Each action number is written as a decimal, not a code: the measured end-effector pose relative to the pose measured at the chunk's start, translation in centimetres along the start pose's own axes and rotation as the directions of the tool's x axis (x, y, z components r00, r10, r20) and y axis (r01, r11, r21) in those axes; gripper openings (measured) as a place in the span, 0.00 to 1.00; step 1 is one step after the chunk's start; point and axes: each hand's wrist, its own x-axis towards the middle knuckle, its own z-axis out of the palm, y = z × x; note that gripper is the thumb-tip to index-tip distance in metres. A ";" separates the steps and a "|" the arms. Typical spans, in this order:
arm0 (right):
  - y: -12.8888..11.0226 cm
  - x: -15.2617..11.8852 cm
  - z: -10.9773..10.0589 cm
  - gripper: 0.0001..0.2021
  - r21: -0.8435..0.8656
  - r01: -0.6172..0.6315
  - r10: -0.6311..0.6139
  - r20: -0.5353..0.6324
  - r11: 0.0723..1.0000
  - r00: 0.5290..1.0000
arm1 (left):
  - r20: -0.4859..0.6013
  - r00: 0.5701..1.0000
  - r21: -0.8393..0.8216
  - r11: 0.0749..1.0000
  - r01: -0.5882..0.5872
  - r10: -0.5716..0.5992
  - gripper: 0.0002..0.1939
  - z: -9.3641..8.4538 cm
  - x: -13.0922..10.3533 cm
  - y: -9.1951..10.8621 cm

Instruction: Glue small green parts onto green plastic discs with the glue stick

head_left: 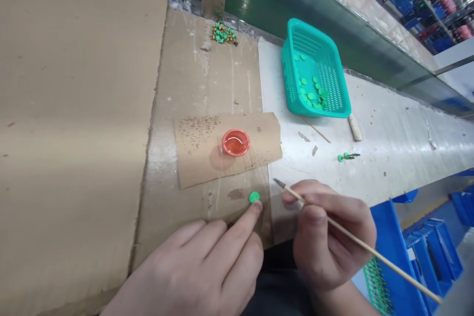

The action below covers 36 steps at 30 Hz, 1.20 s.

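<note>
With its index fingertip, my left hand (211,256) presses on the lower edge of a small round green disc (254,197) lying flat on the cardboard. Its other fingers are curled. My right hand (329,232) is closed around the thin wooden handle of a fine paintbrush (355,240), whose dark tip points up and left, above the table and apart from the disc. Beyond my hands, a small red cup (236,142) of clear-looking liquid stands on a loose piece of cardboard (200,158) speckled with brown marks.
A teal basket (316,66) containing several green discs stands at the back right. A pile of small green and yellow pieces (223,33) lies at the back. Right of the cup are a thin stick (316,129), a pale roll (354,128) and small green pieces (346,156). Blue bins (431,247) stand lower right.
</note>
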 end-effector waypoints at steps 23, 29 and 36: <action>1.3 0.6 0.2 0.09 -0.091 -0.049 0.076 0.327 0.995 0.942 | 0.072 0.843 -0.355 0.776 0.520 -0.532 0.08 -6.6 -3.1 0.8; 1.7 1.5 -0.8 0.09 0.013 -0.066 0.054 0.435 0.998 0.899 | 0.015 0.747 -0.399 0.681 0.614 -0.665 0.11 -5.9 -3.9 0.5; 1.6 0.9 -0.8 0.13 0.010 -0.068 0.059 0.384 0.998 0.921 | 0.048 0.556 -0.583 0.429 0.690 -0.830 0.26 -6.2 0.9 1.0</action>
